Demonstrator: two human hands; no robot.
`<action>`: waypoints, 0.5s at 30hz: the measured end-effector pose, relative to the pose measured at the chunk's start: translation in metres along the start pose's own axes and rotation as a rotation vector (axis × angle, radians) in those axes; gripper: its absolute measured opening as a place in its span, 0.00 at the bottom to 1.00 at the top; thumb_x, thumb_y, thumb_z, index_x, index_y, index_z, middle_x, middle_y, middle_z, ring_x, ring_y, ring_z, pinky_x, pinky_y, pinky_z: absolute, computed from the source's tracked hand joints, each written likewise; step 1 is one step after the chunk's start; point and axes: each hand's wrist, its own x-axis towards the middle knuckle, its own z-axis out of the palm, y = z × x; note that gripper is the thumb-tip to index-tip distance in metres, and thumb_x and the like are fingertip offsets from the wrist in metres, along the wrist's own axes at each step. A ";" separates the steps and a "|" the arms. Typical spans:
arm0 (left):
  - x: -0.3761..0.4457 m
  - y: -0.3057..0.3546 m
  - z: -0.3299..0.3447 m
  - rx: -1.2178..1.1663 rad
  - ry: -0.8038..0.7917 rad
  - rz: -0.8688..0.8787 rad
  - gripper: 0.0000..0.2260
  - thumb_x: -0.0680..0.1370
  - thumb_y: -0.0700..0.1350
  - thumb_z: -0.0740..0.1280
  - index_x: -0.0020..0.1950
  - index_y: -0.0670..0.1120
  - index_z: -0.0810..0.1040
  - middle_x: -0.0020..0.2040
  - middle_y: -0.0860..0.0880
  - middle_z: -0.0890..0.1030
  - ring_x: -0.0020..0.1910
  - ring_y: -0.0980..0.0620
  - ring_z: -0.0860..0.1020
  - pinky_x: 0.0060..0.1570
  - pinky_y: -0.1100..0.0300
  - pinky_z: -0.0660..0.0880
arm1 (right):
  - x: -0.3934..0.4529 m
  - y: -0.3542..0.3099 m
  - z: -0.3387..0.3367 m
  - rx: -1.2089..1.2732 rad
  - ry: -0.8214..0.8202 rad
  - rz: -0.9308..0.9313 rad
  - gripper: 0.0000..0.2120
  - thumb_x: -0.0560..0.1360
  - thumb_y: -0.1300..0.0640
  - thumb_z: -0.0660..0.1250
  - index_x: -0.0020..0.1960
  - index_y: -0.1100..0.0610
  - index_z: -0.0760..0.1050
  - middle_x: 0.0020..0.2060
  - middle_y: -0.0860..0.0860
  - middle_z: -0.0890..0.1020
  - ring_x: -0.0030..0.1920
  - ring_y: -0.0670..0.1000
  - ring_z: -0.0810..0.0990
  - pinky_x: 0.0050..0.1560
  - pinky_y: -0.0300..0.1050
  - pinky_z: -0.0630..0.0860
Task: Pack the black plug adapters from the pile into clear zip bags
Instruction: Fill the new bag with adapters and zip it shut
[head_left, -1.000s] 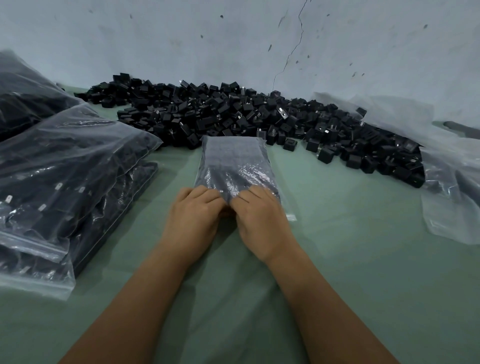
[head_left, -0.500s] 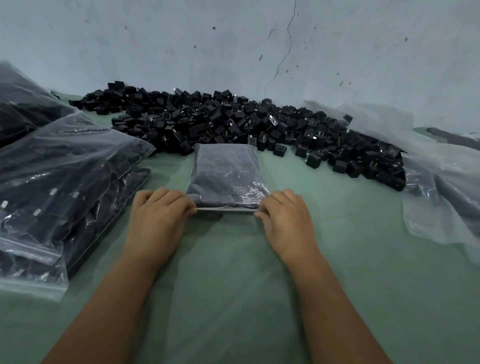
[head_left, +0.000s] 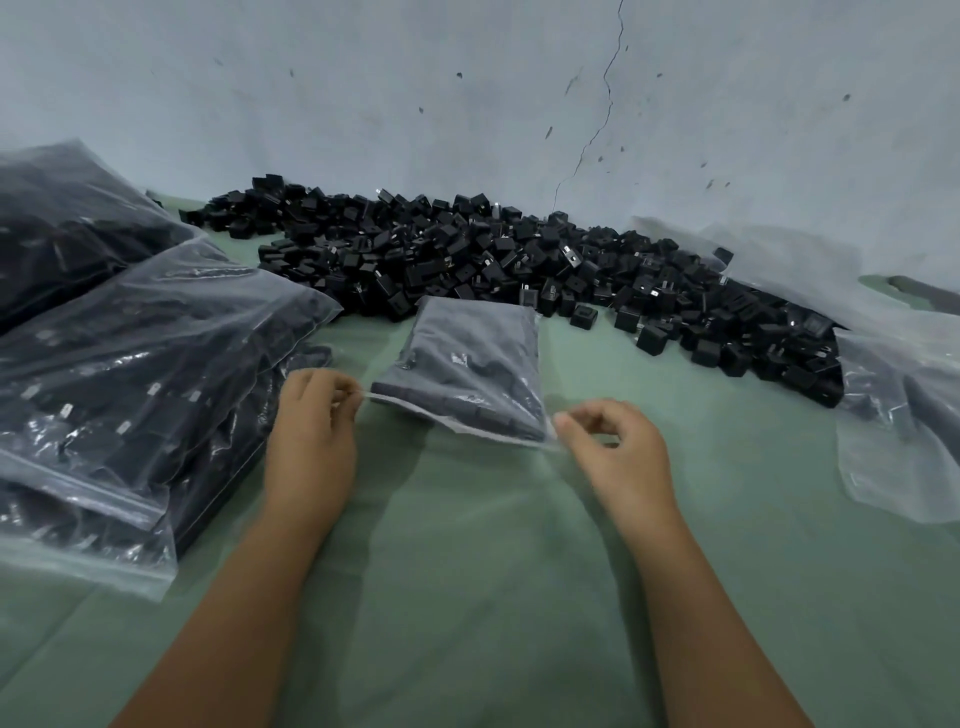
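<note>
At the centre of the frame a clear zip bag (head_left: 475, 364) filled with black plug adapters lies on the green tabletop (head_left: 493, 571), its near edge raised. The left hand (head_left: 311, 436) pinches the bag's near left corner; the right hand (head_left: 613, 452) pinches the near right corner. Just behind the bag, the pile of loose adapters (head_left: 493, 254) spreads along the wall. At the left of the frame sit stacked filled bags (head_left: 130, 364); more plastic bags (head_left: 898, 395) lie at the right.
</note>
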 end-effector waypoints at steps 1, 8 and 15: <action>0.001 -0.001 0.000 -0.105 -0.005 -0.062 0.04 0.81 0.37 0.63 0.48 0.45 0.73 0.52 0.46 0.74 0.48 0.51 0.74 0.52 0.67 0.71 | 0.002 -0.004 0.002 0.216 -0.040 0.106 0.05 0.73 0.47 0.70 0.45 0.47 0.80 0.46 0.47 0.82 0.47 0.48 0.81 0.47 0.41 0.75; 0.020 0.038 -0.002 -1.064 -0.088 -0.440 0.11 0.86 0.47 0.51 0.45 0.52 0.67 0.47 0.50 0.76 0.47 0.50 0.76 0.45 0.44 0.78 | 0.024 -0.026 0.023 0.924 -0.247 0.754 0.31 0.78 0.48 0.64 0.73 0.62 0.60 0.51 0.63 0.79 0.48 0.57 0.80 0.46 0.49 0.80; 0.083 0.079 -0.041 -1.206 -0.137 -0.356 0.13 0.86 0.45 0.50 0.44 0.51 0.67 0.45 0.46 0.75 0.42 0.47 0.75 0.44 0.46 0.76 | 0.034 -0.092 0.079 1.347 -0.413 0.835 0.21 0.66 0.57 0.70 0.57 0.63 0.76 0.55 0.63 0.80 0.52 0.64 0.80 0.44 0.59 0.80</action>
